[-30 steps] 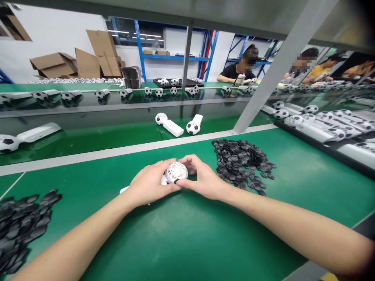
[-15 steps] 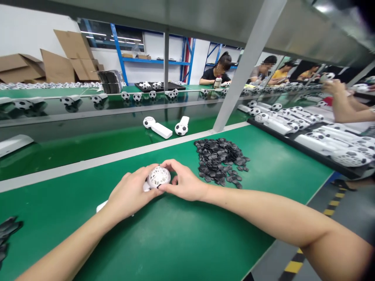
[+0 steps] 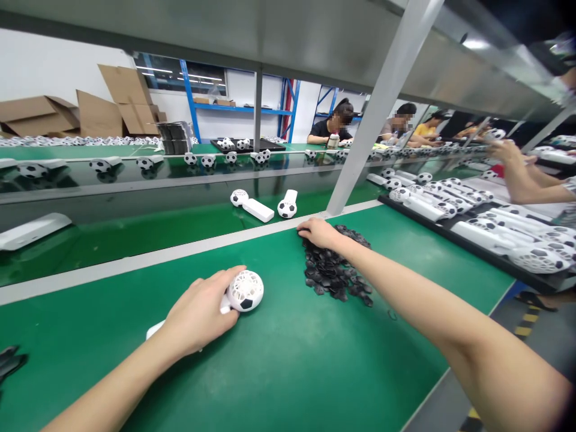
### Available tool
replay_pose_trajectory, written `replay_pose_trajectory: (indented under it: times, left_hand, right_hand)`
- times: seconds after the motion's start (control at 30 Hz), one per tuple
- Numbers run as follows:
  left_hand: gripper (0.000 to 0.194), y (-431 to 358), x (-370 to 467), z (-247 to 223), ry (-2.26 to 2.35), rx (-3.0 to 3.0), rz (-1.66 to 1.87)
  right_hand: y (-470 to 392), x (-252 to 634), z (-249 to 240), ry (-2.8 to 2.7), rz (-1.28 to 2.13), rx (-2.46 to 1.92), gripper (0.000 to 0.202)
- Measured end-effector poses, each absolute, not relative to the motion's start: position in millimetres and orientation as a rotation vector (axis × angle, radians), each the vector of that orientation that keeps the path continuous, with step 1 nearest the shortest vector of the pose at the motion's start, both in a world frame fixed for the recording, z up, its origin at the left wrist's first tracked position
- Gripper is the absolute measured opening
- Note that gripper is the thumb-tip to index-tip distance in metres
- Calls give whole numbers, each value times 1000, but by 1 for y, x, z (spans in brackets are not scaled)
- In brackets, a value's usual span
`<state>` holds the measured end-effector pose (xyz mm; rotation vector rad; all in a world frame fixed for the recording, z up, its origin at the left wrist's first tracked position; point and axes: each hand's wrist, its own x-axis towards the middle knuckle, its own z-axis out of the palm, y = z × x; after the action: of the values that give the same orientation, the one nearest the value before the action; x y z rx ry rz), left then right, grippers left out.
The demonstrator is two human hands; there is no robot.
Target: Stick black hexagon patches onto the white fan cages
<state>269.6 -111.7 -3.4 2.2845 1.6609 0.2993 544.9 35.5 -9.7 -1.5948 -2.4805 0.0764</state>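
Note:
My left hand (image 3: 204, 306) is wrapped around a white handheld fan (image 3: 246, 290) with a football-like round head. The head has an openwork grille on top and a black pentagon on its near side; its handle is mostly hidden under my palm. My right hand (image 3: 318, 232) is at the far left edge of a pile of small black pentagon-like pieces (image 3: 333, 270). Its fingers are bent down and held together at the pieces, and whatever is between the fingertips is hidden.
Two football-headed fans (image 3: 257, 209) lie on the green conveyor beyond the pale rail (image 3: 198, 243). A grey post (image 3: 360, 144) rises behind the pile. At right, a black tray (image 3: 443, 231) holds many fans. Dark pieces (image 3: 11, 363) lie at far left. Several people sit farther along.
My right hand has left the fan and moved right and away from me to the black pieces. My left hand still holds the fan, where a black pentagon now shows on the near side.

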Motion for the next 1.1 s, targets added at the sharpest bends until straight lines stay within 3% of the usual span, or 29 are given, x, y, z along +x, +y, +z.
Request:
replay_pose_trajectory:
  times: [0.33, 0.6, 0.93, 1.1]
  left_hand:
    - [67, -107, 261, -4, 1468, 2436, 267]
    - [59, -109, 262, -7, 1602, 2459, 363]
    - [68, -114, 274, -5, 1613, 2367, 425]
    - [57, -115, 277, -8, 1642, 2364, 481]
  right_hand:
    - [-31, 543, -6, -2570, 175, -1313, 15]
    - [-74, 510, 7, -2287, 734, -1118, 9]
    - [-86, 466, -1, -2657, 351, -672, 9]
    - [-78, 464, -1, -2565, 566, -707, 7]
